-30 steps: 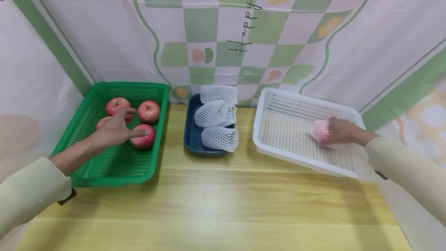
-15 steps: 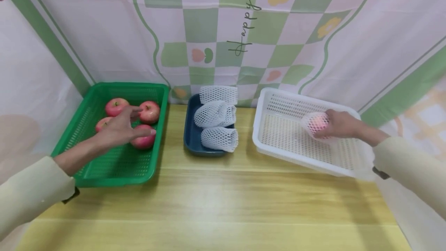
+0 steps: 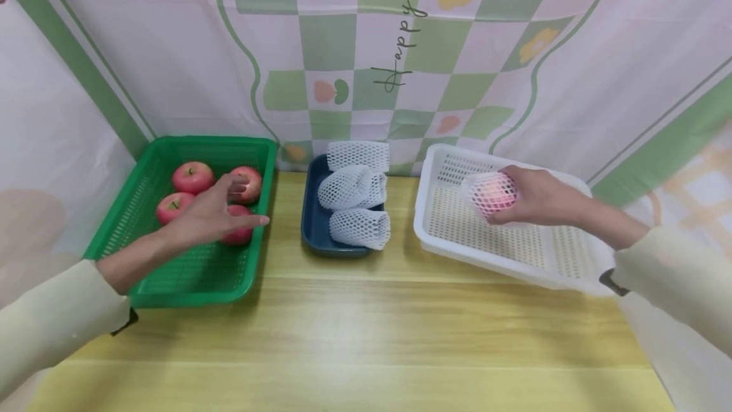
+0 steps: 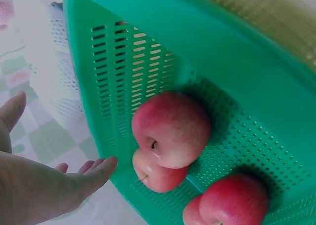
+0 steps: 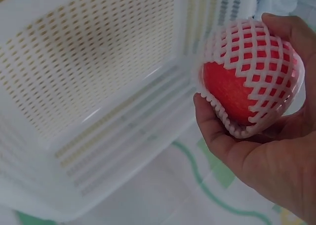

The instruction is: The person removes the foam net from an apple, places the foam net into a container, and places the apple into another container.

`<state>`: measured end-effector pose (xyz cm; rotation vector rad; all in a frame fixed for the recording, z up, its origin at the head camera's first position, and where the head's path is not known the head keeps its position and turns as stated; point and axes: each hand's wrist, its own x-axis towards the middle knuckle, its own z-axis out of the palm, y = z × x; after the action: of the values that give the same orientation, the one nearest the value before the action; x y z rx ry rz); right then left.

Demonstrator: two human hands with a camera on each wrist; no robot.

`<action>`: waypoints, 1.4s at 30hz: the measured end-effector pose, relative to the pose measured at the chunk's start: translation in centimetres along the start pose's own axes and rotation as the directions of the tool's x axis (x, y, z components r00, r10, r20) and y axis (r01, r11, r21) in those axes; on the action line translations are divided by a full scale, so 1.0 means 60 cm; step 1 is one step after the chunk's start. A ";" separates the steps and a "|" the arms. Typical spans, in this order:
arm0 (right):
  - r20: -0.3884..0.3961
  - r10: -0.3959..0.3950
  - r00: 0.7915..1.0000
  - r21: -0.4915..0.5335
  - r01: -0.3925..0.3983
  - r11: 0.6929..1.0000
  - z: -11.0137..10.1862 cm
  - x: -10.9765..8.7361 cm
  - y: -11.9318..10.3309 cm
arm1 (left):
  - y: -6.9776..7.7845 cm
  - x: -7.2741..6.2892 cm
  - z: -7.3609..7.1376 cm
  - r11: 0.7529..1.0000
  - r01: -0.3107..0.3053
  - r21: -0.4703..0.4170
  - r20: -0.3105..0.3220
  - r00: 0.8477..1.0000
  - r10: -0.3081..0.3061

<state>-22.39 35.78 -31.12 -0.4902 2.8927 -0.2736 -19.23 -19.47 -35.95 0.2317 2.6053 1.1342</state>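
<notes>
My right hand grips an apple in a white foam net over the white basket. In the right wrist view, bare red skin of that apple shows where the net leaves it uncovered. Over the green basket my left hand is spread with nothing in its grasp. Several bare red apples lie in that basket, among them a rear apple and a front right apple partly behind the hand. The left wrist view shows the fingers apart from the nearest apple.
Between the baskets stands a dark blue tray with several white foam nets in it, some lying over its rim. All three containers sit on a wooden table. A patterned cloth hangs right behind them.
My right hand has moved left and a little up within the white basket, carrying the netted apple. The left hand has drifted right over the apples, its thumb moving out past the front right one.
</notes>
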 end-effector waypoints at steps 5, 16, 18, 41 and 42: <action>-0.023 -0.043 0.999 -0.006 0.043 0.999 0.008 -0.003 -0.051 | 0.014 0.002 0.006 0.999 0.008 0.048 0.008 1.000 -0.009; -0.062 -0.194 0.979 0.015 0.195 0.981 0.035 -0.014 -0.147 | 0.034 -0.002 0.033 0.996 -0.084 0.029 0.000 0.996 0.084; -0.069 -0.219 0.973 0.018 0.221 0.975 0.042 -0.016 -0.160 | 0.037 -0.005 0.038 0.995 -0.094 0.029 0.004 0.996 0.094; -0.028 -0.386 0.922 0.096 0.387 0.917 0.135 -0.030 -0.243 | 0.057 -0.029 0.107 0.975 -0.172 -0.142 0.079 0.980 0.184; -0.027 -0.390 0.921 0.095 0.390 0.916 0.141 -0.030 -0.244 | 0.057 -0.030 0.111 0.975 -0.173 -0.141 0.084 0.979 0.186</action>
<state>-14.40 21.57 -35.89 -1.0506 2.7470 -0.4744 -15.26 -13.04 -37.39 0.4889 2.4519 1.3160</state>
